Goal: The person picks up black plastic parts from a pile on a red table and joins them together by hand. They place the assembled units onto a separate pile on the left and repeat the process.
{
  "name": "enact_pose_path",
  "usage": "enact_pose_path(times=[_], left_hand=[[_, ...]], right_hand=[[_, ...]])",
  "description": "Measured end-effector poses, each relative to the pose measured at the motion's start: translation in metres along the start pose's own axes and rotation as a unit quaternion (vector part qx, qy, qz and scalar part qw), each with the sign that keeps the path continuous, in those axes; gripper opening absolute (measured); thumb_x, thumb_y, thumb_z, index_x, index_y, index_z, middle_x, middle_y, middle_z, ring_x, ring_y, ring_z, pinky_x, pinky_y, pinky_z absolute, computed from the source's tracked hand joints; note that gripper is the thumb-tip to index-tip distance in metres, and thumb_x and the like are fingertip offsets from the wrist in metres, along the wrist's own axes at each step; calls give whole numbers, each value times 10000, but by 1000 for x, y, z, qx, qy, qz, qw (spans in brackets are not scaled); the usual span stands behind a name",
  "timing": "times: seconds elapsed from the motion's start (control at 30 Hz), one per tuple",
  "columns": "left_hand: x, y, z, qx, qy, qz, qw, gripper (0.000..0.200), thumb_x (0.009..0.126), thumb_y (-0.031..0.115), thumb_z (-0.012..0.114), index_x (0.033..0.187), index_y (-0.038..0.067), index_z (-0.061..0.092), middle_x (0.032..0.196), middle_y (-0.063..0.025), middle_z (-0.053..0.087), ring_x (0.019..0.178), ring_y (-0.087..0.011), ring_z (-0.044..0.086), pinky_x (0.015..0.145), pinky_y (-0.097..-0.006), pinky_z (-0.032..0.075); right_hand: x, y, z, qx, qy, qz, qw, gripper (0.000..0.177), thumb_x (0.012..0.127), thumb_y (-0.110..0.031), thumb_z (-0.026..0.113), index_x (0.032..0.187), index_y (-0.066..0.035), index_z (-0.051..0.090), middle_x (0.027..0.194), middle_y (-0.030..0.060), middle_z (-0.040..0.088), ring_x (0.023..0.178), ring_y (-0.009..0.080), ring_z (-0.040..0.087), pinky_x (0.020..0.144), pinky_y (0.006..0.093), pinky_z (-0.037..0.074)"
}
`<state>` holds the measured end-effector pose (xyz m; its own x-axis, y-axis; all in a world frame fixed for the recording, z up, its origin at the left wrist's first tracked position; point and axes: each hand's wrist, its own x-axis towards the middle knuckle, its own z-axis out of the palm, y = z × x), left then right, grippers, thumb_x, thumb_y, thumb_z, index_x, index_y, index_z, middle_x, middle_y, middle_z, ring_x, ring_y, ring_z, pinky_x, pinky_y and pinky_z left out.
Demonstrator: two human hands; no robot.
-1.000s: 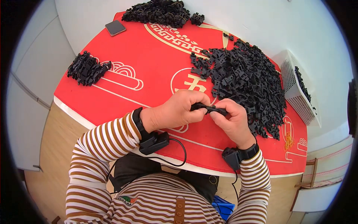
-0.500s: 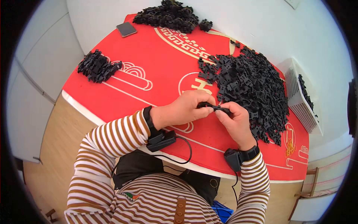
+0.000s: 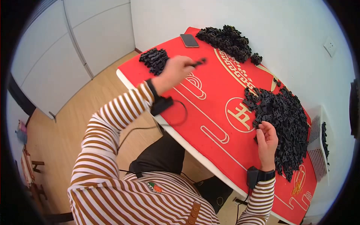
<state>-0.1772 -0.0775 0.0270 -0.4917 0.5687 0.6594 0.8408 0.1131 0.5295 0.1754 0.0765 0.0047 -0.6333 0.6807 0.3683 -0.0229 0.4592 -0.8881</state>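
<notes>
My left hand (image 3: 174, 74) is raised over the left part of the table, its fingers closed on a small black plastic clip (image 3: 198, 62) that points right and is blurred by motion. Just behind this hand lies a stacked bundle of black clips (image 3: 154, 60), partly covered by it. My right hand (image 3: 267, 145) rests at the left edge of a large loose pile of black clips (image 3: 283, 120). Its thumb and fingers are curved and apart, with the tips close to a few clips; I see nothing firmly held there.
A red patterned cloth (image 3: 210, 112) covers the table. A phone (image 3: 189, 40) lies at the back, beside a heap of bundled black clips (image 3: 228, 41). A white perforated basket (image 3: 318, 150) with more clips stands at the right, near yellow rubber bands (image 3: 297, 188).
My hands were together over the cloth, both on a black clip. Now the left has carried it away left towards the bundle, and the right has moved to the pile. The view has turned left.
</notes>
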Motion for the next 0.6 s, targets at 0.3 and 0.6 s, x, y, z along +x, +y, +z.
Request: enact_pose_path(times=[0.3, 0.6], left_hand=[[24, -130, -76, 250, 16, -114, 961, 189, 758, 202, 630, 850, 41, 666, 747, -166, 641, 734, -315, 634, 681, -403, 496], [25, -3, -44, 138, -66, -29, 988, 204, 855, 193, 589, 972, 30, 630, 771, -108, 640, 627, -172, 578, 551, -305, 470]], right_hand=[[1, 2, 2, -9, 1, -9, 1000, 201, 883, -27, 554, 1081, 9, 554, 877, -2, 551, 753, 56, 499, 667, 185, 423], [17, 18, -50, -406, 81, -203, 887, 248, 801, -120, 646, 1016, 0, 613, 994, 145, 621, 945, 281, 591, 840, 342, 457]])
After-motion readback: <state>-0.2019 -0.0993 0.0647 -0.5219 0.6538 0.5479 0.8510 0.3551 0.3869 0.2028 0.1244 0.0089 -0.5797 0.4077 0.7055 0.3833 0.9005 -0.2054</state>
